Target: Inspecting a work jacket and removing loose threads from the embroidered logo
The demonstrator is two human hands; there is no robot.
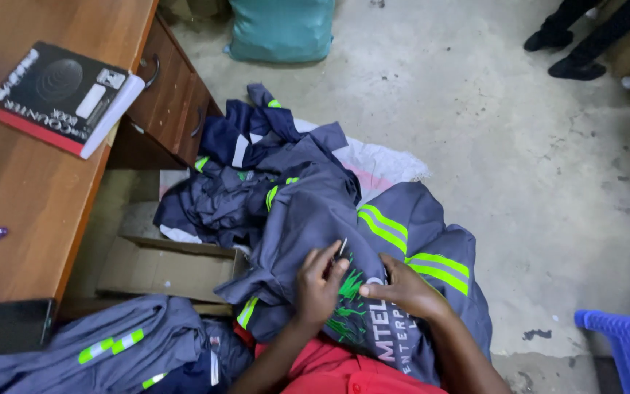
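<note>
A grey work garment (315,211) with neon green reflective stripes and a green and white embroidered patch lies over my lap. My left hand (318,283) pinches a small thin metal tool, perhaps a needle or thread clipper (343,246), at the edge of the embroidery. My right hand (402,286) presses flat on the cloth right next to it, holding the fabric down. My red top (329,368) shows below my arms.
More grey and navy garments (242,175) pile on the floor ahead and at lower left (111,346). A wooden desk (30,182) with a black book (63,95) stands left. Also a cardboard box (162,266), a teal sack (280,29), a blue plastic chair (625,343) and another person's feet (570,51).
</note>
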